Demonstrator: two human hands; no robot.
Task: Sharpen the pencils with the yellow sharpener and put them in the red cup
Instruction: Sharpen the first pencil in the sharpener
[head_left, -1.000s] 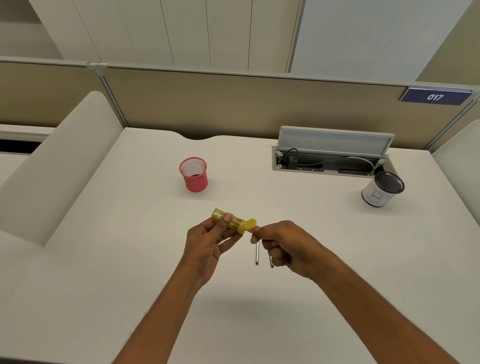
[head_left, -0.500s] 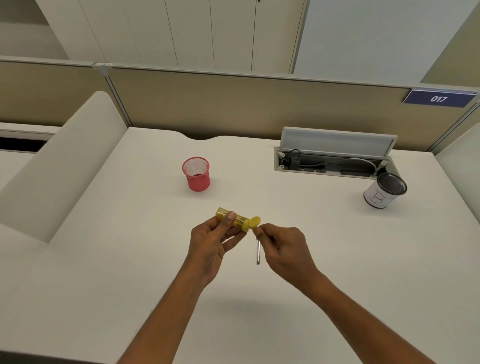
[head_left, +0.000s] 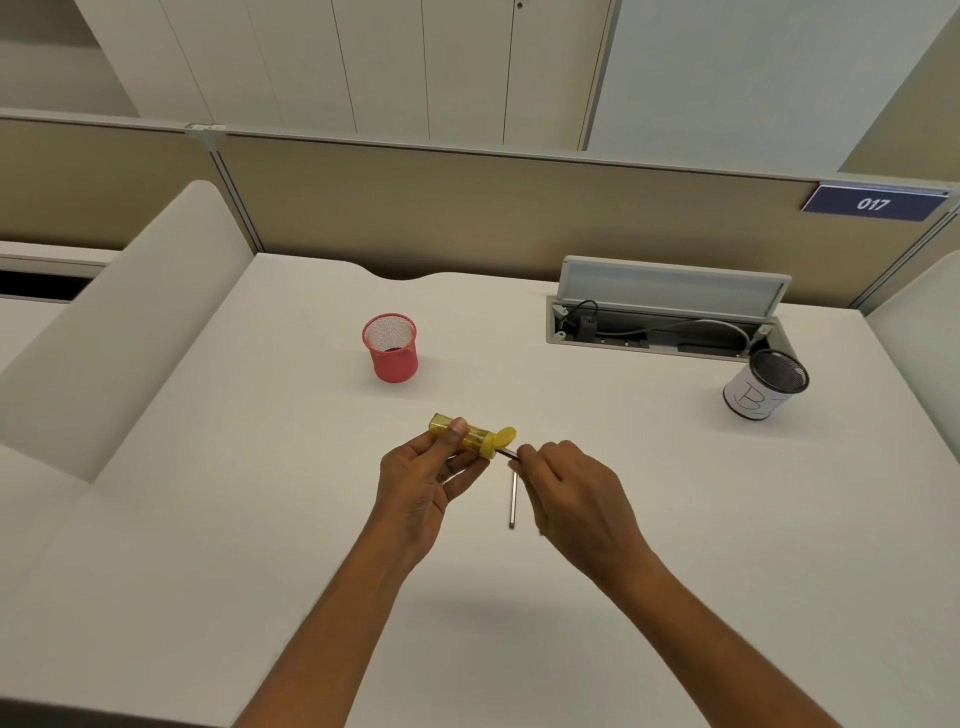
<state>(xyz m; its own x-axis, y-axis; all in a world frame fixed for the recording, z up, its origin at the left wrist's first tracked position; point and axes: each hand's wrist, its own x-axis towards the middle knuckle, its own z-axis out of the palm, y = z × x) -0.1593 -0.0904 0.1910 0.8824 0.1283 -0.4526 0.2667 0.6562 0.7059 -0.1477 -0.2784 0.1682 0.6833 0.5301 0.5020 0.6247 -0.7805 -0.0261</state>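
My left hand (head_left: 421, 483) grips the yellow sharpener (head_left: 475, 438) above the middle of the white desk (head_left: 208, 519), thumb on top, its lid flipped open toward the right. My right hand (head_left: 571, 493) pinches a dark pencil (head_left: 506, 454) whose tip sits in the sharpener's opening; most of that pencil is hidden by my fingers. A second pencil (head_left: 513, 501) lies on the desk just below, between my hands. The red mesh cup (head_left: 390, 347) stands upright farther back, left of centre.
A white-wrapped black mesh cup (head_left: 763, 384) stands at the back right. Behind it an open cable tray (head_left: 660, 322) with its lid raised is set into the desk. Low partitions border the desk at the left, right and back.
My right hand has rolled over, back of the hand now up, still at the sharpener's opening. A short length of dark pencil shows between my fingers and the sharpener. The left hand stays put.
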